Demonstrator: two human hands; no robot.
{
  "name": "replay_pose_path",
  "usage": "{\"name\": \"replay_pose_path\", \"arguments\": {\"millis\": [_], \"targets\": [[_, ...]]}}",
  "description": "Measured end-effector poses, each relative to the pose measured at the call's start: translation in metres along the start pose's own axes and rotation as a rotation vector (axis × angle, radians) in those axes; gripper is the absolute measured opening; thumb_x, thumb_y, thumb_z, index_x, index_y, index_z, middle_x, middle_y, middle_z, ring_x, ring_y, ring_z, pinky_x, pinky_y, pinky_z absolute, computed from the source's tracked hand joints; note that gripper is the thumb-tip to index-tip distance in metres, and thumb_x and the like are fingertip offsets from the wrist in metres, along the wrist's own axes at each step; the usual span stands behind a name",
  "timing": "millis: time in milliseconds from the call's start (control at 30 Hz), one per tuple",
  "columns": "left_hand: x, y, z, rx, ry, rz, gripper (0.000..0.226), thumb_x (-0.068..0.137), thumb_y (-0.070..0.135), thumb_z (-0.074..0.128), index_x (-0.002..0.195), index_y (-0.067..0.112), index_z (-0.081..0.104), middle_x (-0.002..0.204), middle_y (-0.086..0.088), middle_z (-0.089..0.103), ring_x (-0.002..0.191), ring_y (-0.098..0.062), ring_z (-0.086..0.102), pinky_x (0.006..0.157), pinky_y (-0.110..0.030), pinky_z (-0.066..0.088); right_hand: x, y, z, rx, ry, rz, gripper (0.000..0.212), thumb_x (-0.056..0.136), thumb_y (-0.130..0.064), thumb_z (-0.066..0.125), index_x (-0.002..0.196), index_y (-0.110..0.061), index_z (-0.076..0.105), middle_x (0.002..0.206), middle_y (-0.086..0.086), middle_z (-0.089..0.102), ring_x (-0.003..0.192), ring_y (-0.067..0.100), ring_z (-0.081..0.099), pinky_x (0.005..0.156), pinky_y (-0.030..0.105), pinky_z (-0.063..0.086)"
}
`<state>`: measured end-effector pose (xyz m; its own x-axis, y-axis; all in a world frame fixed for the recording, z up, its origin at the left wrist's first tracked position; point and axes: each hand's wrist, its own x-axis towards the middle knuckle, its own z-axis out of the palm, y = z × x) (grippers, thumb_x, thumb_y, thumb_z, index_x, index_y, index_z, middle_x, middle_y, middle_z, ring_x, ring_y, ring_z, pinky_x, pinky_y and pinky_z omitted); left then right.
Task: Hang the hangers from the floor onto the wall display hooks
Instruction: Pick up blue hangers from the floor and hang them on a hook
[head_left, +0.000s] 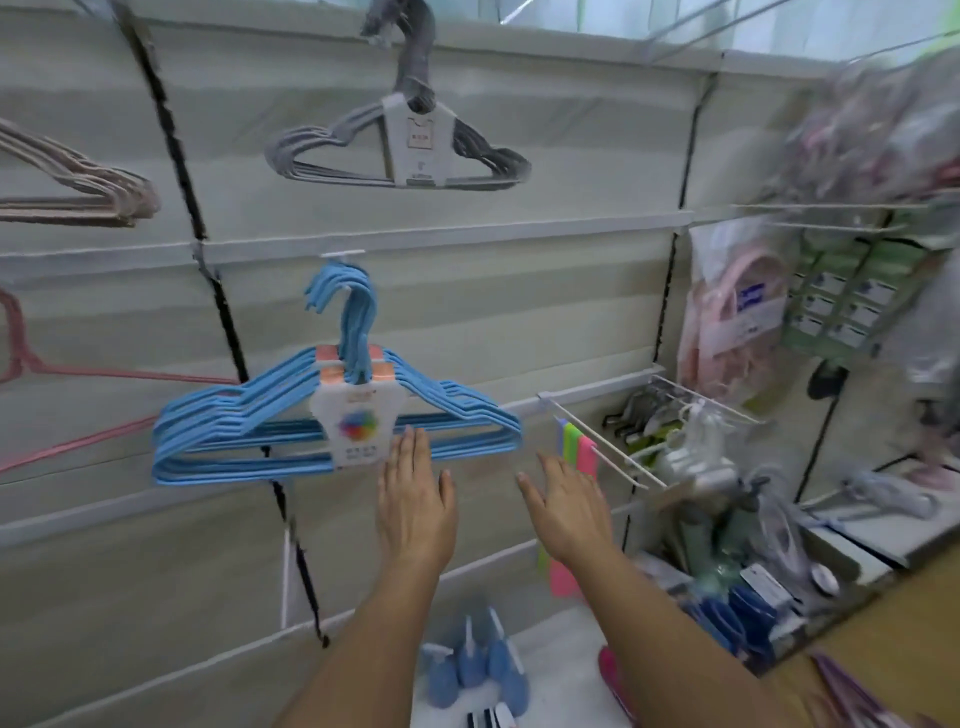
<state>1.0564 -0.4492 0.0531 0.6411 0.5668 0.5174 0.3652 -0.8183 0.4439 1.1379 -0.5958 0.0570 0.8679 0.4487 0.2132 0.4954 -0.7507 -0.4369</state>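
Pale slatted wall panels (519, 312) carry the blue hangers (332, 421), hooked on a display hook (340, 255). Left hand (415, 499) and right hand (569, 506) hover just below, each grip flat-fingered, holding nothing. Hanging looks done; next calls for reaching down for another bundle.

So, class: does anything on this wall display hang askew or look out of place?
Yes. The blue hanger bundle hangs tilted on its hook, its left end lower than its right, while the grey bundle above sits nearly level. Both hands, left and right, are open beside it.
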Motion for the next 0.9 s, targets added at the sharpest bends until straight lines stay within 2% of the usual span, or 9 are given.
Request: {"name": "replay_pose_path", "arguments": {"millis": [100, 200, 433, 533, 600, 700, 800, 900], "targets": [[-0.035, 0.028, 0.024, -0.025, -0.174, 0.017, 0.057, 0.101, 0.032, 0.036, 0.151, 0.013, 0.019, 0.159, -0.001, 0.015, 0.147, -0.015, 0.014, 0.118, -0.03, 0.007, -0.037, 0.05, -0.006, -0.006, -0.023, 0.107, 0.058, 0.098, -0.054, 0.026, 0.142, -0.018, 0.037, 0.141, 0.008, 0.048, 0.129, 0.026, 0.044, 0.107, 0.036, 0.031], [-0.072, 0.059, 0.047, -0.062, -0.357, 0.023, 0.056, 0.102, 0.036, 0.032, 0.151, 0.011, 0.022, 0.159, -0.003, 0.016, 0.146, -0.016, 0.018, 0.117, -0.028, 0.012, -0.08, 0.101, -0.013, 0.028, -0.045, 0.227, 0.054, 0.1, -0.049, 0.03, 0.141, -0.014, 0.04, 0.141, 0.009, 0.047, 0.129, 0.027, 0.043, 0.104, 0.036, 0.033], [-0.155, 0.141, 0.107, -0.159, -0.655, 0.173, 0.058, 0.101, 0.042, 0.032, 0.15, 0.012, 0.026, 0.157, -0.005, 0.023, 0.144, -0.019, 0.023, 0.116, -0.033, 0.021, -0.174, 0.214, -0.032, 0.046, -0.002, 0.508, 0.061, 0.099, -0.054, 0.026, 0.148, -0.018, 0.033, 0.148, 0.003, 0.042, 0.133, 0.022, 0.041, 0.106, 0.035, 0.036], [-0.182, 0.177, 0.127, -0.154, -0.718, 0.261, 0.055, 0.1, 0.041, 0.033, 0.148, 0.014, 0.029, 0.156, -0.004, 0.027, 0.142, -0.019, 0.027, 0.113, -0.03, 0.023, -0.211, 0.255, -0.042, 0.018, 0.012, 0.635, 0.073, 0.092, -0.063, 0.016, 0.143, -0.017, 0.04, 0.142, 0.004, 0.049, 0.13, 0.023, 0.045, 0.102, 0.036, 0.039], [-0.196, 0.201, 0.142, -0.17, -0.76, 0.296, 0.056, 0.1, 0.042, 0.034, 0.148, 0.015, 0.03, 0.155, -0.003, 0.029, 0.141, -0.019, 0.03, 0.112, -0.031, 0.025, -0.233, 0.278, -0.051, 0.009, 0.042, 0.709, 0.067, 0.092, -0.063, 0.02, 0.138, -0.021, 0.045, 0.135, 0.002, 0.054, 0.124, 0.023, 0.05, 0.096, 0.035, 0.042], [-0.214, 0.236, 0.166, -0.196, -0.825, 0.373, 0.057, 0.1, 0.045, 0.032, 0.148, 0.016, 0.03, 0.154, -0.003, 0.03, 0.139, -0.021, 0.032, 0.111, -0.036, 0.031, -0.255, 0.31, -0.066, 0.021, 0.069, 0.818, 0.052, 0.099, -0.054, 0.03, 0.14, -0.024, 0.042, 0.135, 0.001, 0.055, 0.122, 0.024, 0.052, 0.09, 0.031, 0.04], [-0.226, 0.268, 0.192, -0.215, -0.894, 0.442, 0.059, 0.1, 0.045, 0.031, 0.15, 0.015, 0.026, 0.157, -0.002, 0.025, 0.143, -0.018, 0.025, 0.114, -0.034, 0.025, -0.265, 0.337, -0.077, -0.021, 0.099, 0.915, 0.053, 0.098, -0.054, 0.03, 0.135, -0.019, 0.046, 0.132, 0.006, 0.057, 0.12, 0.026, 0.053, 0.087, 0.032, 0.041], [-0.228, 0.292, 0.217, -0.24, -0.943, 0.504, 0.06, 0.1, 0.046, 0.03, 0.15, 0.012, 0.025, 0.157, -0.005, 0.025, 0.144, -0.019, 0.023, 0.116, -0.034, 0.022, -0.268, 0.361, -0.084, -0.015, 0.142, 0.986, 0.055, 0.099, -0.054, 0.029, 0.141, -0.021, 0.042, 0.134, 0.004, 0.056, 0.121, 0.025, 0.053, 0.092, 0.033, 0.042]]}}
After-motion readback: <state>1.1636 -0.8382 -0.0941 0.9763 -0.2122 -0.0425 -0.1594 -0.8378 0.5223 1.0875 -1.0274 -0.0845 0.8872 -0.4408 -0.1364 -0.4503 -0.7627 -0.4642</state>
